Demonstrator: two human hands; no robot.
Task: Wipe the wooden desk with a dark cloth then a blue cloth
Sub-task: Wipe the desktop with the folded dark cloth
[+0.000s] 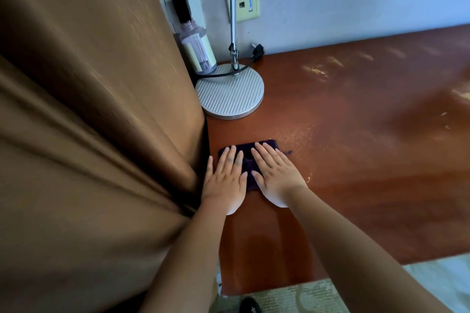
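Dark cloth (248, 160): laid flat near the surface's left edge, just in front of the lamp base (230, 91).
Left hand (225, 178): fingers straight, pressed on the cloth, likely for even wiping pressure.
Right hand (276, 173): likewise flat.
Surface (356, 160): reddish wood, dusty patches visible.
Room: curtain (89, 134) at left; blue cloth unseen.

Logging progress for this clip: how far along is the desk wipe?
Early. Both hands, left hand and right hand, press flat on the dark cloth near the lamp base. The desk close to the person looks smooth, but pale dusty streaks remain farther right. No blue cloth is in view, so that pass is not started.
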